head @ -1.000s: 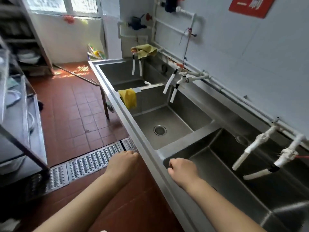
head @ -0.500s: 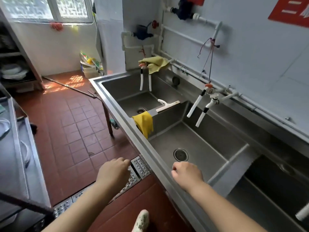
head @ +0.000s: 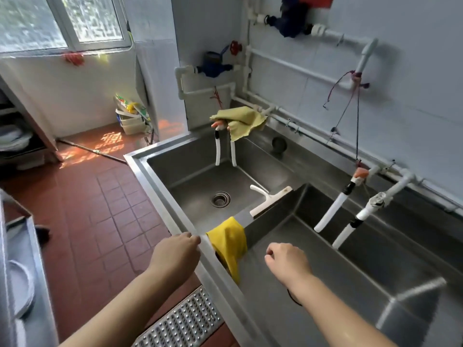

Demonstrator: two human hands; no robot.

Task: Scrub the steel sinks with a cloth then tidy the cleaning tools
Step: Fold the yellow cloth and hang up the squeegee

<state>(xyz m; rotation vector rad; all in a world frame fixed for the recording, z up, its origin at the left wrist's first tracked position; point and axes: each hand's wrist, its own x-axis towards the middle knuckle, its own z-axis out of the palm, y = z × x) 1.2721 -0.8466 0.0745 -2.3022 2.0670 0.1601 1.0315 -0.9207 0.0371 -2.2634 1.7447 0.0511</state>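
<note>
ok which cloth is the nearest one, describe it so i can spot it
Find the steel divider between the two sink basins. At its near end hangs a bright yellow cloth, beside the white squeegee. The other cloth is duller olive, draped over the far taps.

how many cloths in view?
2. A bright yellow cloth draped over the sink's front rim at the divider; an olive-yellow cloth draped over the far taps. More may lie out of view.
</note>
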